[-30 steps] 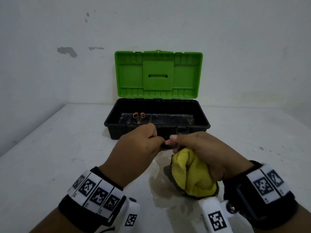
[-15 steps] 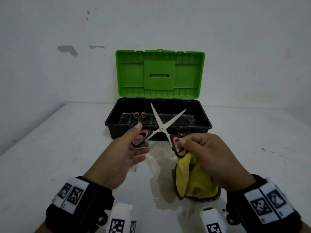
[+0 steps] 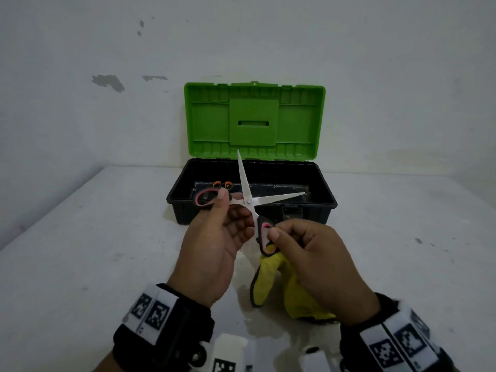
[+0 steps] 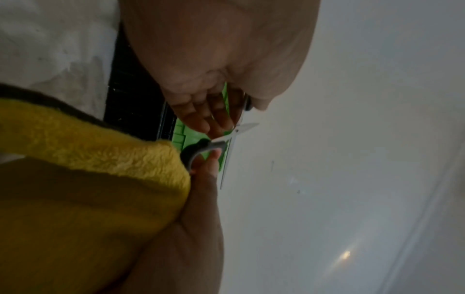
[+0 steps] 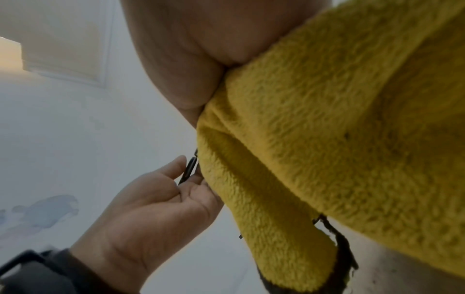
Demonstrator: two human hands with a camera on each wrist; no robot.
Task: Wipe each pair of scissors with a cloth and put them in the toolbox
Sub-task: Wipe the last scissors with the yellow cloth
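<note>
Scissors opened wider over white table.

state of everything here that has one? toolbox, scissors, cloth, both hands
toolbox: lid up, open
pink-handled scissors: blades spread wide, held above the toolbox front
orange-handled scissors: lying inside the toolbox
yellow cloth: bunched, hanging from the right hand
left hand: pinches one handle loop
right hand: grips other loop and cloth

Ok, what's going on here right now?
A person holds pink-handled scissors spread wide open in front of the open green-lidded toolbox. The left hand pinches one handle loop; the right hand pinches the other and also holds the yellow cloth. Orange-handled scissors already lie in the box.
</note>
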